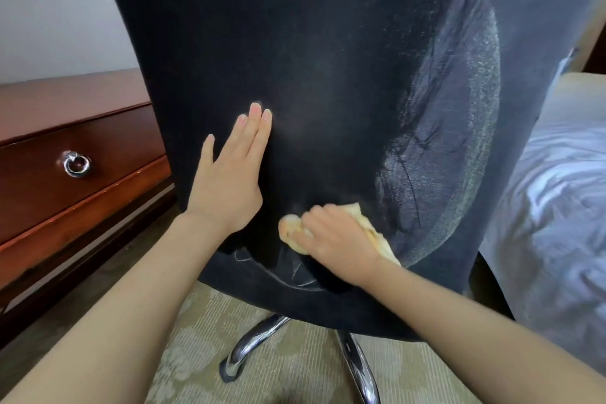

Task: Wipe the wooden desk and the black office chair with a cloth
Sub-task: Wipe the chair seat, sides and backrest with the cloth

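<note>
Wiping lower back of black office chair

Right hand clenched on yellow cloth; left hand flat, fingers extended toward 12 o'clock. Risk: chair rolling away under pressure.

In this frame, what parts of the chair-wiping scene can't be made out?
Head view only:
- Chair: its top is cut off by the upper frame edge; the front of the seat and backrest is hidden behind the back panel.
- Cloth: mostly covered by the right hand, so its full shape is unclear.
- Wooden desk: its top surface is largely hidden by the chair and cut off by the left edge.
- Chair base: only two chrome legs show.
</note>
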A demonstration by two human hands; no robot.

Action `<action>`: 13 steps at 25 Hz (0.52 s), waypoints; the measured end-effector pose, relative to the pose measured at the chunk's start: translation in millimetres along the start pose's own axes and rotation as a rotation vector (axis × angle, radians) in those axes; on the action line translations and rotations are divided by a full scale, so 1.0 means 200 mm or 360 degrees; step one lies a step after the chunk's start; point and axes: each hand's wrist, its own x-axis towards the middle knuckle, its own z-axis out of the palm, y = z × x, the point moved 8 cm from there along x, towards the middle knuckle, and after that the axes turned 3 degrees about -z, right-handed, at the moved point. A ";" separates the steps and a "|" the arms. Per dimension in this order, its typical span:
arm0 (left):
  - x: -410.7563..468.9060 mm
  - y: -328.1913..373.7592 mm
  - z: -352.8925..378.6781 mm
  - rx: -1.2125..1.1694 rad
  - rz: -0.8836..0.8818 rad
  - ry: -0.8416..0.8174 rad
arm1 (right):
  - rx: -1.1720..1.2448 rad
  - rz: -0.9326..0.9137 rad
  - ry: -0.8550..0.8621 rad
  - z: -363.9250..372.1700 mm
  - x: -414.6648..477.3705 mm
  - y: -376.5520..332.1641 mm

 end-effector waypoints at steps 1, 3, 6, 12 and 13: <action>0.00 0.01 0.00 0.0015 0.0001 0.0007 | 0.0045 -0.0108 -0.0146 0.06 -0.08 -0.06; 0.00 0.01 0.00 0.0058 0.0000 0.0028 | 0.0114 -0.0292 -0.0333 0.14 -0.22 -0.12; 0.00 0.03 0.00 0.0101 -0.0038 0.0061 | 0.0120 -0.0338 -0.0260 0.12 -0.34 -0.05; -0.02 0.11 -0.02 0.0206 -0.0097 0.0214 | 0.0116 -0.0123 0.0210 -0.16 -0.37 0.27; -0.02 0.13 -0.03 0.0208 -0.0110 0.0232 | 0.0103 -0.0058 0.0236 -0.20 -0.34 0.35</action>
